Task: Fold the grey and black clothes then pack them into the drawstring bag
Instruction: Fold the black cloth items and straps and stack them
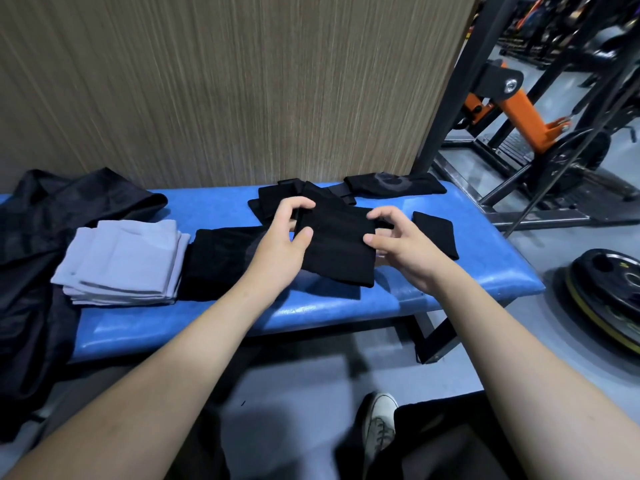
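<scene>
A folded black garment [337, 247] lies in the middle of the blue bench [460, 271]. My left hand [284, 237] grips its left edge, thumb on top and fingers curled over the far side. My right hand [398, 240] pinches its right edge. A folded grey garment [121, 258] sits stacked at the left of the bench, with another folded black piece [218, 261] beside it. The dark drawstring bag [38, 237] lies slumped over the bench's left end. More black pieces [277, 199] lie behind my hands.
A small folded black piece [437, 233] lies right of my hands, and a black garment with a grey print [394, 183] lies at the back by the wood-grain wall [225, 81]. Weight plates [604, 299] rest on the floor at right, with gym machines [519, 109] beyond.
</scene>
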Demonstrator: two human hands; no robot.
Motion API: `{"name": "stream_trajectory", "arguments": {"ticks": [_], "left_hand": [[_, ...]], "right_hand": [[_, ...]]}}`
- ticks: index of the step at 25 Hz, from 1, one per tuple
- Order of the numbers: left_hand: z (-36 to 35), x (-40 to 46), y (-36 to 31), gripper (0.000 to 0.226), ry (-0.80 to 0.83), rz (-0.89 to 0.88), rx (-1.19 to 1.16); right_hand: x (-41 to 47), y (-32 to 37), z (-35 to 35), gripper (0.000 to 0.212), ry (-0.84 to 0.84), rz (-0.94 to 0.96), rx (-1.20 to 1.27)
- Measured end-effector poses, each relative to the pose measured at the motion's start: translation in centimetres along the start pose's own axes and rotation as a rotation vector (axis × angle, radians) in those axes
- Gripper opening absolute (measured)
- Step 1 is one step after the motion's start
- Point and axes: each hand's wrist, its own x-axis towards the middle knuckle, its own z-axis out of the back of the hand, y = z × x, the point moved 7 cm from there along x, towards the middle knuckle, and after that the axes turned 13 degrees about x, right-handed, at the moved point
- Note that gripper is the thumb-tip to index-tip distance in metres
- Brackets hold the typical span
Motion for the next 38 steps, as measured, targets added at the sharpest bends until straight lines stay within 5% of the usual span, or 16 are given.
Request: {"name": "stream_trajectory", "arguments": {"ticks": [6, 13, 28, 33, 38], "left_hand": [[2.9, 0.1, 0.7, 0.028, -0.055, 0.036, 0.04], [9.7, -1.2, 3.1, 0.027, -0.161, 0.103, 0.174], [12.6, -2.6, 6.1, 0.042, -0.151, 0.134, 0.683], [12.3, -3.3, 4.3, 0.038, -0.302, -0.059, 0.921], [10.0, -2.9, 4.4, 0.042, -0.135, -0.166, 0.915]], "right_hand": [[0.9, 0.9, -2.5, 0.012, 0.003, 0.069, 0.101], [2.6, -0.2, -9.0, 0.04, 0.205, 0.007, 0.027], [3.9, -2.5, -14.8, 0.038, 0.225, 0.036, -0.402], [4.1, -2.2, -13.4, 0.036, 0.203, 0.025, -0.497], [3.8, -2.6, -13.0, 0.042, 0.231, -0.013, -0.486]]}}
